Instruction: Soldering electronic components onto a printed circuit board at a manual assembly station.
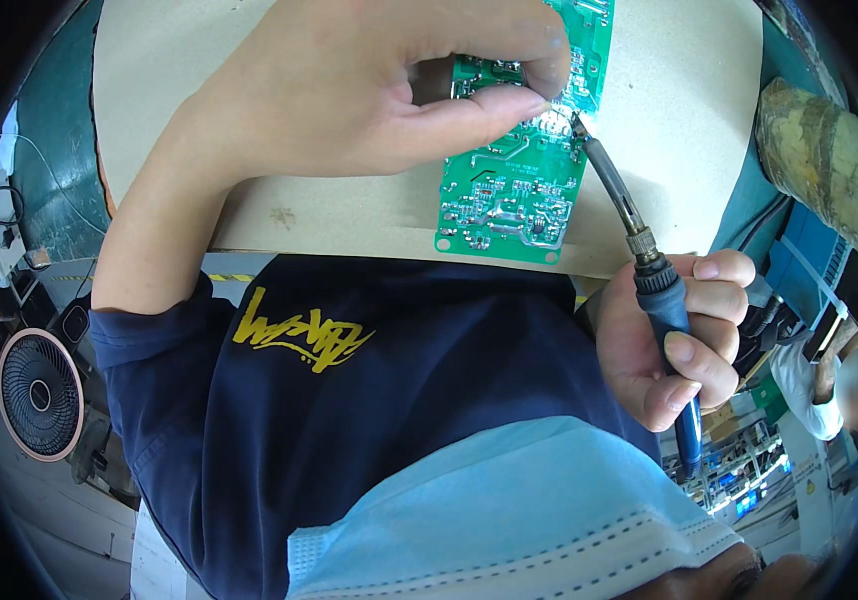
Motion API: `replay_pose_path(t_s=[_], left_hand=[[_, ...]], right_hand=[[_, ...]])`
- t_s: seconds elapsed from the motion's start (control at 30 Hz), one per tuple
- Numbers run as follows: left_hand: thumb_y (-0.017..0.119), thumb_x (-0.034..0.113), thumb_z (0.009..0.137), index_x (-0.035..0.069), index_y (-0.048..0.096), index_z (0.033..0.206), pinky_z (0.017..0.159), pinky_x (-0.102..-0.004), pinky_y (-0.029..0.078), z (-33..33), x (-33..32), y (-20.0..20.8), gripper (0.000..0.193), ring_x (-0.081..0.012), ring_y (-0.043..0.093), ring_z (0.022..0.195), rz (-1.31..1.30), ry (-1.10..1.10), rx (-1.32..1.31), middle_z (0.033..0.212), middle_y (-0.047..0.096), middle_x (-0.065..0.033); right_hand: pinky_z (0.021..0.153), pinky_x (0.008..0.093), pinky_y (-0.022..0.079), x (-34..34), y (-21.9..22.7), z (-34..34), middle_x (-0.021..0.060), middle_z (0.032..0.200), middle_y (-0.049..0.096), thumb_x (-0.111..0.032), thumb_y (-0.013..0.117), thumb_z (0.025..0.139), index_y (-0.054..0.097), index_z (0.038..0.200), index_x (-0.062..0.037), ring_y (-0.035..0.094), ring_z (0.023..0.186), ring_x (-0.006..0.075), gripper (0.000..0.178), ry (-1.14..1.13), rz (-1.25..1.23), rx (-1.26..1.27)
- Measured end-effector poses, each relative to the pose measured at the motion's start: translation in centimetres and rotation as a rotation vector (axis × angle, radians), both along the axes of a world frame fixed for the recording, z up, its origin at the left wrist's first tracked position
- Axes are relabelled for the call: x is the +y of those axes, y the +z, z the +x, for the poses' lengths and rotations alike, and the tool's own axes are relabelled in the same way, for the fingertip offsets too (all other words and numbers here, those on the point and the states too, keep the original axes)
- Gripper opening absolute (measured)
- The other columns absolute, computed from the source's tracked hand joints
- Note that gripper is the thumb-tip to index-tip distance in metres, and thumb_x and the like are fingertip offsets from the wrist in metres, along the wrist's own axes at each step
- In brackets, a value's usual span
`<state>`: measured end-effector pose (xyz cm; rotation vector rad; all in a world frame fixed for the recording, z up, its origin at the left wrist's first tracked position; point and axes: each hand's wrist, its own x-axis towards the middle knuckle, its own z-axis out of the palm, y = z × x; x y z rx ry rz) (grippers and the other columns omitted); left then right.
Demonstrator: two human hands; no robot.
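A green circuit board (514,185) lies on a sheet of tan cardboard, its solder joints and small parts facing up. My right hand (674,340) is closed around the blue handle of a soldering iron (614,180), whose tip meets the board near its right edge. Over the board's upper part, my left hand (419,90) pinches thumb and forefinger together beside the iron's tip. Whatever sits in that pinch is too small to make out. The same hand hides part of the board's left side.
The cardboard sheet (319,215) covers the bench top, with a green mat (49,150) showing at its left. A brown wrapped bundle (819,160) and a blue box (804,260) stand at the right. A round fan (39,395) is at lower left. Another person (814,385) is far right.
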<state>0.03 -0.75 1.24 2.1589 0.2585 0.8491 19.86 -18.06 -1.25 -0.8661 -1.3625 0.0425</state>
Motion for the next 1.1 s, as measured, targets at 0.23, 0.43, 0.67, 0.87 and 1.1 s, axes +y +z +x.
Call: replay_pose_path(t_s=[0.23,0.43,0.67,0.87,1.1], left_hand=[[0.074,0.006,0.071,0.007,0.068,0.08,0.053,-0.0317,0.033,0.0,0.3,-0.2,0.011,-0.0184,0.043,0.059,0.131,-0.014,0.029,0.068,0.041,-0.0037],[0.074,0.007,0.072,0.007,0.069,0.081,0.054,-0.0321,0.033,0.0,0.0,1.1,0.011,-0.0189,0.043,0.06,0.043,-0.009,0.087,0.069,0.041,-0.004],[0.075,0.009,0.073,0.007,0.069,0.082,0.056,-0.0327,0.034,-0.2,0.1,1.4,0.011,-0.0195,0.043,0.061,0.09,-0.022,0.138,0.07,0.041,-0.0042],[0.075,0.008,0.073,0.008,0.068,0.082,0.056,-0.033,0.034,0.2,0.2,0.7,0.011,-0.0197,0.043,0.061,0.122,-0.015,0.086,0.07,0.041,-0.0044],[0.075,0.007,0.073,0.008,0.068,0.081,0.055,-0.033,0.033,-0.2,0.1,0.7,0.011,-0.0198,0.043,0.06,0.088,-0.021,0.145,0.069,0.041,-0.0041]], right_hand=[[0.073,0.0426,0.033,0.3,0.2,1.0,0.0004,0.058,0.032,-0.027,0.047,0.087,0.054,0.08,-0.0073,0.036,0.058,0.0169,0.022,0.111,-0.072,0.181],[0.072,0.0395,0.028,0.7,0.6,1.8,-0.0002,0.058,0.032,-0.029,0.048,0.085,0.062,0.082,-0.0065,0.031,0.06,0.0164,0.027,0.221,-0.195,0.305],[0.074,0.0397,0.026,0.9,0.5,1.9,0.0002,0.06,0.034,-0.03,0.047,0.086,0.061,0.083,-0.0067,0.03,0.064,0.0172,0.028,0.249,-0.212,0.366],[0.076,0.0404,0.027,1.0,0.7,2.7,-0.0005,0.062,0.033,-0.031,0.047,0.084,0.059,0.081,-0.0066,0.027,0.067,0.0172,0.028,0.321,-0.302,0.383],[0.077,0.0427,0.031,1.2,0.8,3.4,-0.0005,0.059,0.035,-0.03,0.051,0.085,0.059,0.079,-0.0085,0.033,0.063,0.0169,0.023,0.313,-0.358,0.461]])
